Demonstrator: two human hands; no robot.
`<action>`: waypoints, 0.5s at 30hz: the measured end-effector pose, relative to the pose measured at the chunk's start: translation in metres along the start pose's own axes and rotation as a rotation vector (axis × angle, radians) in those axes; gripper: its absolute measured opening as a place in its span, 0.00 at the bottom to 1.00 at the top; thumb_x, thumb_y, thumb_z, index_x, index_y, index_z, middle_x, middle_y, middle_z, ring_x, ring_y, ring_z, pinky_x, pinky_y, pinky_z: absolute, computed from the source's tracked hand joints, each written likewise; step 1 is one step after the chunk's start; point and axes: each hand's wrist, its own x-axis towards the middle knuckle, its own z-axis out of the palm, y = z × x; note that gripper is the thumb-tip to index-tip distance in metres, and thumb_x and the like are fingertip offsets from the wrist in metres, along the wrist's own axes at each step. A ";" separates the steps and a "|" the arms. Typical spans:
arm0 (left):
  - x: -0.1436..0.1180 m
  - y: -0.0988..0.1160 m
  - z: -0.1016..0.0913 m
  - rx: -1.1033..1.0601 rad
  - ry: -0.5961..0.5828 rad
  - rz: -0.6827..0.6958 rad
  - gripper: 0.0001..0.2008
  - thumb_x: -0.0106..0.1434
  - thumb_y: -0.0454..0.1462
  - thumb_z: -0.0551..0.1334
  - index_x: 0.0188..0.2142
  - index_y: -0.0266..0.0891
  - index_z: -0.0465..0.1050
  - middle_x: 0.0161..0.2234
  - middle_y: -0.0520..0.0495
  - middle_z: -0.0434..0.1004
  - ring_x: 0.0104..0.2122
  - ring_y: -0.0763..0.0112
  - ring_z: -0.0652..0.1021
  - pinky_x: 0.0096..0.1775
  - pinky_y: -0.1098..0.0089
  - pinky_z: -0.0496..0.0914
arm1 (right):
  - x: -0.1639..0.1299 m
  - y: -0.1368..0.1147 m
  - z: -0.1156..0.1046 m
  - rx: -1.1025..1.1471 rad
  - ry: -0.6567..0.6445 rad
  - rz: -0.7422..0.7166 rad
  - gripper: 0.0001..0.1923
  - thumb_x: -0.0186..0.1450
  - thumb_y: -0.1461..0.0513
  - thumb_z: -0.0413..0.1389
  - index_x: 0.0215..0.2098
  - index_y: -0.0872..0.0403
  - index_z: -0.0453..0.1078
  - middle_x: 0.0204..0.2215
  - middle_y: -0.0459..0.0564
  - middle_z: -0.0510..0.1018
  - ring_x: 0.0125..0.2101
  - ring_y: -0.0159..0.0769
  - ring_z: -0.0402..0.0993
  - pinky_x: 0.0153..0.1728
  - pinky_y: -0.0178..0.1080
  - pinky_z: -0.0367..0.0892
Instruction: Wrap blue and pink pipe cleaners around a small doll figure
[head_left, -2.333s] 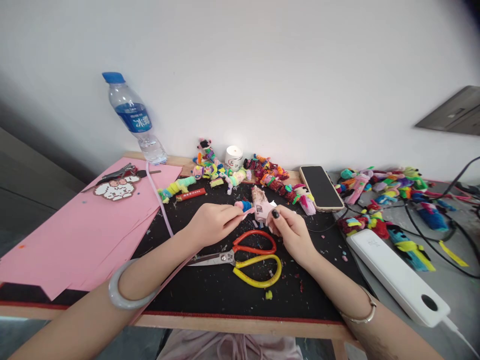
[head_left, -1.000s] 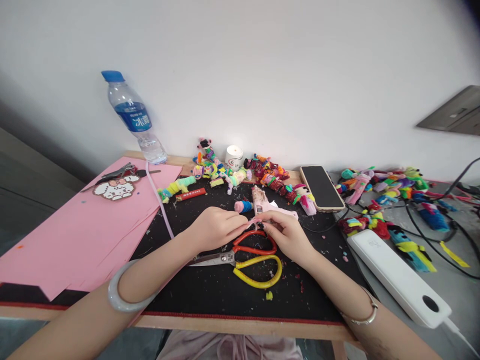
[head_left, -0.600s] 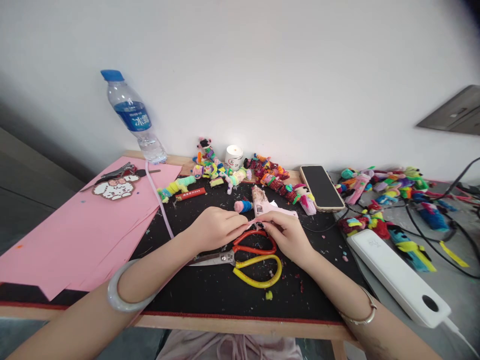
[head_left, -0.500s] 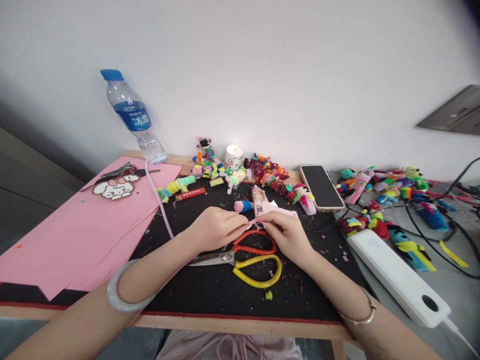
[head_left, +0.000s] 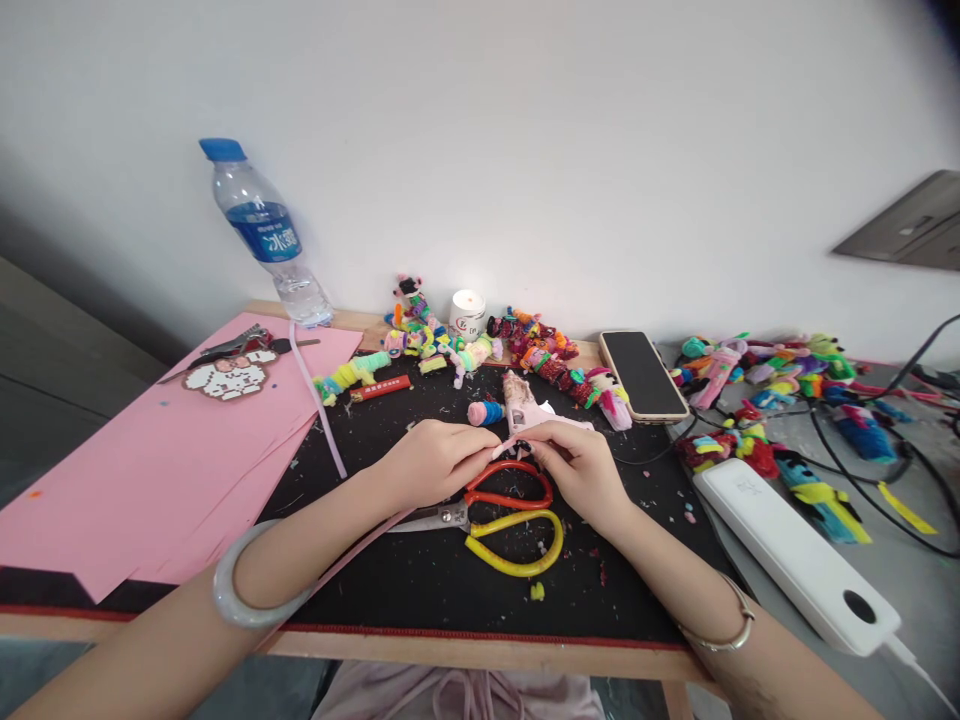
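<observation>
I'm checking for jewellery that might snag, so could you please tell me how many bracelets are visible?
2: a pale bangle around the left forearm and a thin silvery bracelet around the right forearm; no others show.

The scissors (head_left: pixel 454 515) have one orange-red handle and one yellow; just beyond them, the strip (head_left: pixel 508 446) between the fingers (head_left: pixel 546 433) is pale pink, the small roll (head_left: pixel 489 411) pink and blue; left of them, the paper (head_left: pixel 150 480) is pink; under them, the mat (head_left: pixel 420 590) is black with a red edge.
</observation>
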 end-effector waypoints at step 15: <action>0.010 0.009 0.000 -1.042 -0.154 -0.558 0.11 0.60 0.41 0.59 0.27 0.34 0.67 0.18 0.52 0.72 0.11 0.82 0.67 0.16 0.79 0.59 | -0.001 0.007 0.002 0.097 0.046 0.061 0.09 0.61 0.65 0.53 0.40 0.54 0.70 0.34 0.49 0.77 0.30 0.33 0.73 0.30 0.34 0.68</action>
